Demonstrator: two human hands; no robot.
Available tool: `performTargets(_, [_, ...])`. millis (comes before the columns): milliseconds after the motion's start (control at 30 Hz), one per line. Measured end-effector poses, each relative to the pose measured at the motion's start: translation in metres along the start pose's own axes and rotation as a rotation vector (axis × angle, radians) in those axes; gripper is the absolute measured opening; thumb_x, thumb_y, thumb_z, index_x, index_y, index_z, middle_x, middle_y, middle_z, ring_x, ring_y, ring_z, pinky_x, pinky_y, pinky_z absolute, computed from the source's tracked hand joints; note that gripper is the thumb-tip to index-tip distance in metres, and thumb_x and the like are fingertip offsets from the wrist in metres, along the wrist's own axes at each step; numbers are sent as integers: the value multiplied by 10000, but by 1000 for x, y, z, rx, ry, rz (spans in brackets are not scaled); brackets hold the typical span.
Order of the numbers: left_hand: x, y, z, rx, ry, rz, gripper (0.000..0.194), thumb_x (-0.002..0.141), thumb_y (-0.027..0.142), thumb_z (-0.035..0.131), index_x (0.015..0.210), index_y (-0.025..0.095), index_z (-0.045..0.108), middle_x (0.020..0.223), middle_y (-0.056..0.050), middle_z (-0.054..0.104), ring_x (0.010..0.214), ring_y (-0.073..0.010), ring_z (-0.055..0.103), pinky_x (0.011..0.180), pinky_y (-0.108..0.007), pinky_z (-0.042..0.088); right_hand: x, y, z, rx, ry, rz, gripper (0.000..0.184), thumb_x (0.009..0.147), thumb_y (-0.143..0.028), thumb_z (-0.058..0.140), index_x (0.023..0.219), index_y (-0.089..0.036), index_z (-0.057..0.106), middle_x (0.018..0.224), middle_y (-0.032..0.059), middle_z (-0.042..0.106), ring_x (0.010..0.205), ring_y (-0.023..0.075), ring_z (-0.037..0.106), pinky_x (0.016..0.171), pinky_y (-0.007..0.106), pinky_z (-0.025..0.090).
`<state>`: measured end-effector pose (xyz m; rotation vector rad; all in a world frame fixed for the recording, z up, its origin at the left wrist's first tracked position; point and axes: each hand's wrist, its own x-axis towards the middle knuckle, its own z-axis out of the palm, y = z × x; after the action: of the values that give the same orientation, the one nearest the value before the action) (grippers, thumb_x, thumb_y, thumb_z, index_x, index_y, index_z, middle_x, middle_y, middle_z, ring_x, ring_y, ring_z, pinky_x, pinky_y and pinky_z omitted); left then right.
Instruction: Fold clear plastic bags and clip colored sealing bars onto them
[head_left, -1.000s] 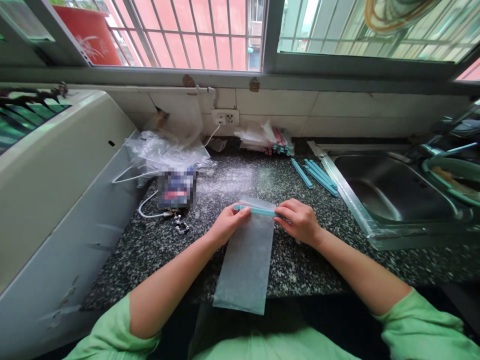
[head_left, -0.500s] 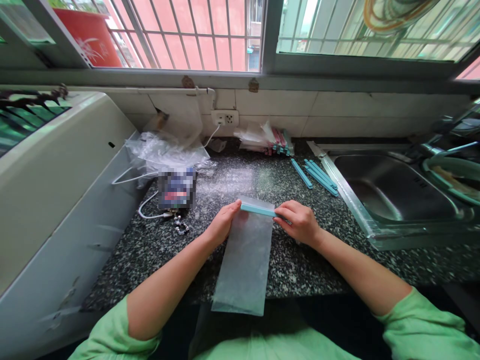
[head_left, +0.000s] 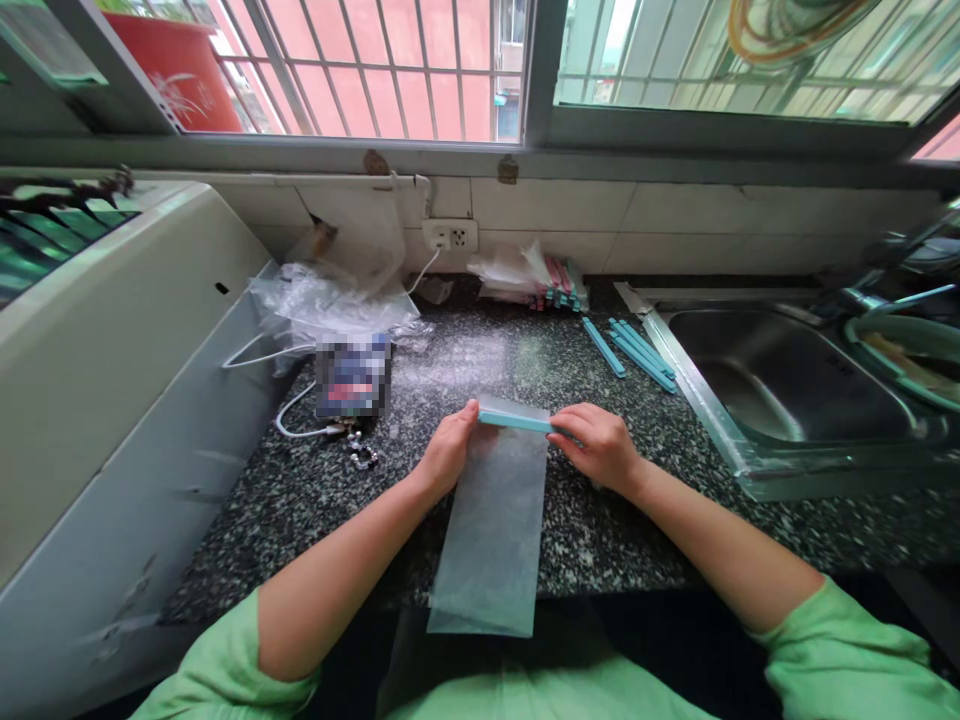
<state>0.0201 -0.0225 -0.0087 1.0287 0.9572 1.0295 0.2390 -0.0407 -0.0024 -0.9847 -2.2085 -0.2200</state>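
I hold a blue clip [head_left: 516,422] across the top of a clear plastic bag [head_left: 495,530], both hands closed on the work above a speckled surface [head_left: 600,555].
My right hand [head_left: 598,444] pinches the clip's right end between thumb and fingers; my left hand [head_left: 448,448] grips the bag's upper left edge, thumb beside the clip's left end, as the bag's lower end reaches past the front edge of the surface. Ahead to the right, loose blue clips [head_left: 643,356] lie near the metal sink [head_left: 780,370]. By the wall sits a pile of clipped bags [head_left: 517,275], with crumpled plastic [head_left: 330,305] to the left, beside a white cable [head_left: 289,428].
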Motion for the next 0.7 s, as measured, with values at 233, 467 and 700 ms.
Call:
performTargets(233, [-3,3,2,46,26,36,558,632,673,559,584,119,608,555,-20,583,525,-127,459,544,-251,352,1,-2,-2,-99,-34,3,122,837,-257,540,826,-174,628,777,47,673,703,163,573,641,275,472])
performTargets(467, [-4,3,4,19,54,39,577,607,692,571,586,117,616,547,-23,586,516,-125,469,522,-244,353,-1,-1,1,-68,-11,-10,146,860,-265,509,838,-173,620,784,56,664,721,153,606,660,253,491])
performTargets(700, [-4,-1,5,-67,67,10,552,596,667,606,585,115,618,531,-23,593,477,-116,476,485,-234,357,1,0,1,-58,23,-19,130,857,-256,513,841,-178,616,777,53,661,717,153,601,666,259,500])
